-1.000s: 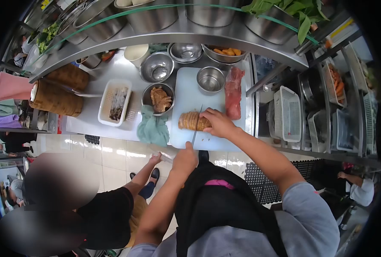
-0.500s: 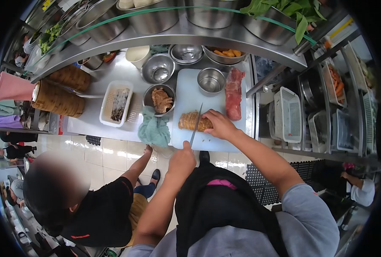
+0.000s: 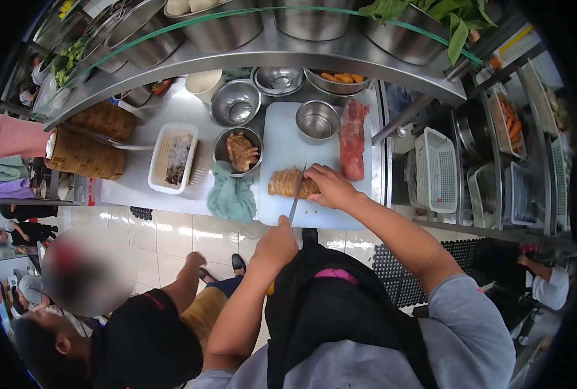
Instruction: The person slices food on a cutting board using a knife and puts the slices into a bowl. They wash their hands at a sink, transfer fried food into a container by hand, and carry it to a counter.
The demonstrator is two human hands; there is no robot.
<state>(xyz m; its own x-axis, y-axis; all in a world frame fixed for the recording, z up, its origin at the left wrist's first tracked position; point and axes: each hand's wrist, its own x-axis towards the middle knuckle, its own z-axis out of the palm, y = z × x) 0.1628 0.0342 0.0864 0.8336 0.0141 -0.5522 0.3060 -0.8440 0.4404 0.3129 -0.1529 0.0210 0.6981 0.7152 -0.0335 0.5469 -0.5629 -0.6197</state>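
My left hand is closed round the handle of a kitchen knife. Its blade lies across a browned piece of meat, whose left part shows several slice lines. With bent fingers, my right hand grips the right end of that meat, close beside the blade. Under it is a white cutting board. A long raw red piece of meat lies along the board's right side, and a steel bowl stands near its back. Left of the board, another steel bowl holds more browned meat.
A green cloth hangs over the counter's front edge. Further left are a white basket and bamboo steamers. A steel shelf with pots runs above the back. A co-worker stands close on my left.
The co-worker has shifted down and left, and their hand has drawn back from the counter edge. My hands, the knife and the meat stay nearly in place; the view has shifted slightly.
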